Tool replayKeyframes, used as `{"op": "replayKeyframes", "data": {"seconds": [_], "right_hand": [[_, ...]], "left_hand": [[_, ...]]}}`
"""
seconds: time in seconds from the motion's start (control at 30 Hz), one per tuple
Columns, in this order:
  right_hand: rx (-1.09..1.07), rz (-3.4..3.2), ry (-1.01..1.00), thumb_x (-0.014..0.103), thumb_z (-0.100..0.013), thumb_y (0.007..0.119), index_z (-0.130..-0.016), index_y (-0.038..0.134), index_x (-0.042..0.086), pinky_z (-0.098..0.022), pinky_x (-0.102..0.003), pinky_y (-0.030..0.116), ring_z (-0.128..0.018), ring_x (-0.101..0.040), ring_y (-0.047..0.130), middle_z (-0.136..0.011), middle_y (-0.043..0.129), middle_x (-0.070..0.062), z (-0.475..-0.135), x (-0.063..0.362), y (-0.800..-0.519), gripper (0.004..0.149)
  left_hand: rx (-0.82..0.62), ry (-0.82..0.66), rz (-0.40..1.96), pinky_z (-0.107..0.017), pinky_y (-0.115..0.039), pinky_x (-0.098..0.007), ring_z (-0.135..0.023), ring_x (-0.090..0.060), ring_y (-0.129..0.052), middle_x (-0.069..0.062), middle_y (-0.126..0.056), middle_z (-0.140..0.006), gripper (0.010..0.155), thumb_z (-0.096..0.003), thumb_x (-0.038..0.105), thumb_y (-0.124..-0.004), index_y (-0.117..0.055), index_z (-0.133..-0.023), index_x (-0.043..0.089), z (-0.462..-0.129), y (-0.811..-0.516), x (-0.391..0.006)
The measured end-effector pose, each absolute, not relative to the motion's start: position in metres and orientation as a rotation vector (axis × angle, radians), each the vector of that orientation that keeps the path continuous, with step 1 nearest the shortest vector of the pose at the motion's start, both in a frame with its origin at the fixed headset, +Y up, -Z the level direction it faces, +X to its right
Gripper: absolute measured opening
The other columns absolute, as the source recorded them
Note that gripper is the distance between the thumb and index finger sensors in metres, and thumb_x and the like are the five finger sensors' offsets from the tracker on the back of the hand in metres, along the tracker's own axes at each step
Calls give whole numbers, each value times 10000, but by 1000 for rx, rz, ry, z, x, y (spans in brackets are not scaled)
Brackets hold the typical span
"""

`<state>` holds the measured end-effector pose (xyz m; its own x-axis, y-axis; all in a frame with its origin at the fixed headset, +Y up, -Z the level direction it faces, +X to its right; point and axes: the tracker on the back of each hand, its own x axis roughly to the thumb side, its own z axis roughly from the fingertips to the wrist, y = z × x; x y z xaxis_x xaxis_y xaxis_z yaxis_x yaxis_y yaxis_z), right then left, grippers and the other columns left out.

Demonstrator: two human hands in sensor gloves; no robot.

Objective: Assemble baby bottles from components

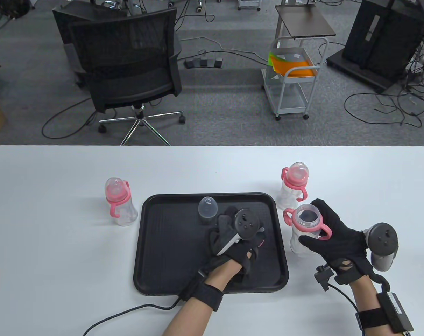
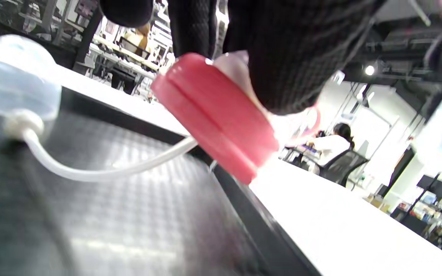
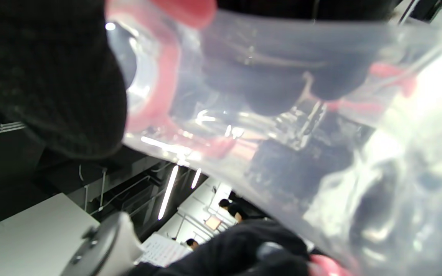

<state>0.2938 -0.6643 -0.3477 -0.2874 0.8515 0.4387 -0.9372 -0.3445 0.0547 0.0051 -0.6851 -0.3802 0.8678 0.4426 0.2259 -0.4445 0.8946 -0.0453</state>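
My right hand (image 1: 332,232) grips a clear open bottle body with a pink handle ring (image 1: 305,227), holding it just right of the black tray (image 1: 156,245). The bottle fills the right wrist view (image 3: 282,115). My left hand (image 1: 233,234) is over the tray's right half and holds a pink screw collar with a nipple (image 2: 217,119); a thin clear straw tube (image 2: 90,172) hangs from it onto the tray. A clear dome cap (image 1: 207,209) stands at the tray's back. Two assembled bottles stand on the table, one at left (image 1: 118,202), one at right (image 1: 294,183).
The white table (image 1: 58,262) runs to a far edge, with an office chair (image 1: 128,70) and a wire cart (image 1: 292,77) on the floor beyond. A cable (image 1: 128,311) trails from my left wrist across the table front.
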Motion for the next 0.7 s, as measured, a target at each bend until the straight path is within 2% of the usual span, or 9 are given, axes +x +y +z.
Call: {"op": "replayKeyframes", "data": {"seconds": [0.27, 0.57, 0.7], "right_hand": [[548, 1886, -217, 463, -278, 1069, -1060, 561, 289, -616, -652, 821, -856, -436, 929, -984, 753, -165, -342, 272, -661, 949], [653, 1939, -181, 468, -289, 1061, -1063, 559, 285, -613, -649, 823, -852, -438, 930, -984, 751, -167, -332, 247, -656, 940], [684, 2017, -176, 470, -289, 1060, -1063, 560, 283, -609, -648, 826, -848, -437, 933, -982, 755, -167, -329, 240, -656, 941]], "left_hand": [[102, -218, 672, -707, -479, -690, -1013, -494, -637, -11, -864, -1019, 434, -459, 479, -967, -932, -831, 257, -361, -645, -56], [230, -276, 782, -700, -527, -691, -945, -440, -808, -87, -950, -933, 426, -472, 479, -949, -918, -834, 256, -341, -604, -76], [276, -290, 824, -705, -508, -698, -955, -431, -792, -66, -943, -943, 420, -471, 484, -954, -924, -832, 272, -333, -589, -83]]}}
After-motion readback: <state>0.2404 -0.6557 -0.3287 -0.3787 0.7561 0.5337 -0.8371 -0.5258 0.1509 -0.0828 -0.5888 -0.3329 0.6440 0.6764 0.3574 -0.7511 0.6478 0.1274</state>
